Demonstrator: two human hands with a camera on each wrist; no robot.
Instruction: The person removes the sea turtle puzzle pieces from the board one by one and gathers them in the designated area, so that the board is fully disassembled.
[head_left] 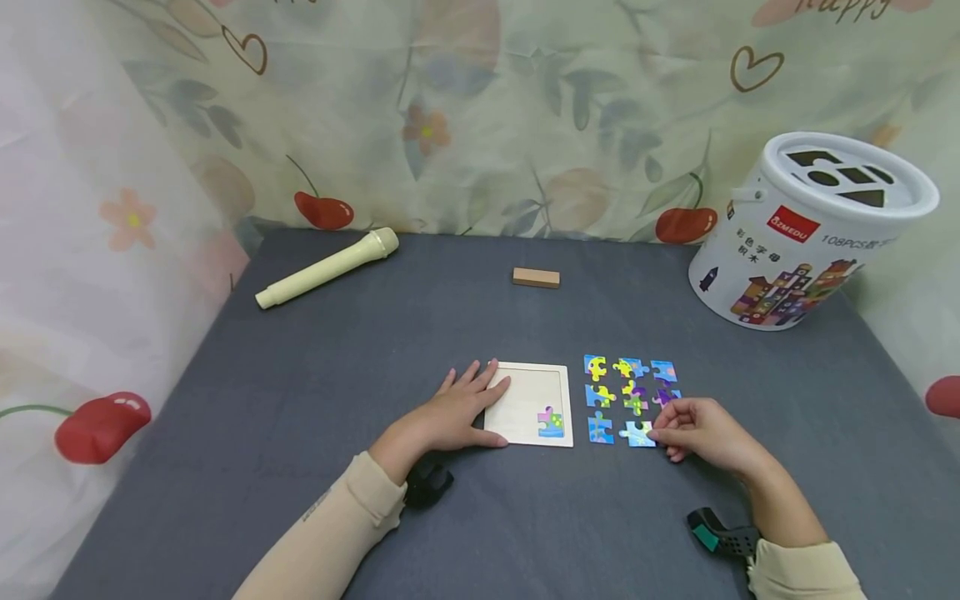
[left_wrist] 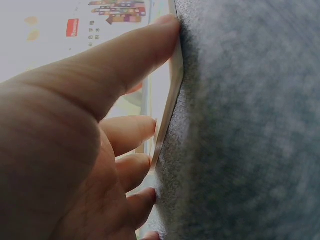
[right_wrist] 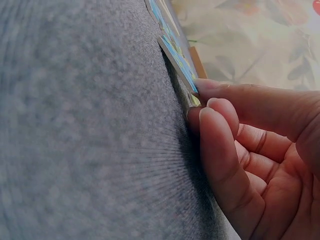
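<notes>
A light wooden puzzle tray (head_left: 525,396) lies on the dark cloth, with one colourful puzzle piece (head_left: 551,423) in its lower right corner. My left hand (head_left: 461,412) rests on the tray's left side with spread fingers, and its thumb (left_wrist: 150,47) touches the front edge. To the right of the tray, my right hand (head_left: 701,429) pinches a blue and white jigsaw piece (head_left: 636,434) by its right edge. In the right wrist view that piece (right_wrist: 176,60) is tilted, its near end raised off the cloth. Several other loose jigsaw pieces (head_left: 600,395) lie in rows just behind it.
A wooden block (head_left: 536,277) lies behind the tray. At the back left is a cream microphone-shaped stick (head_left: 326,268). A large white bucket (head_left: 802,242) with a shape-hole lid stands at the back right. Patterned curtains (head_left: 450,125) border the table.
</notes>
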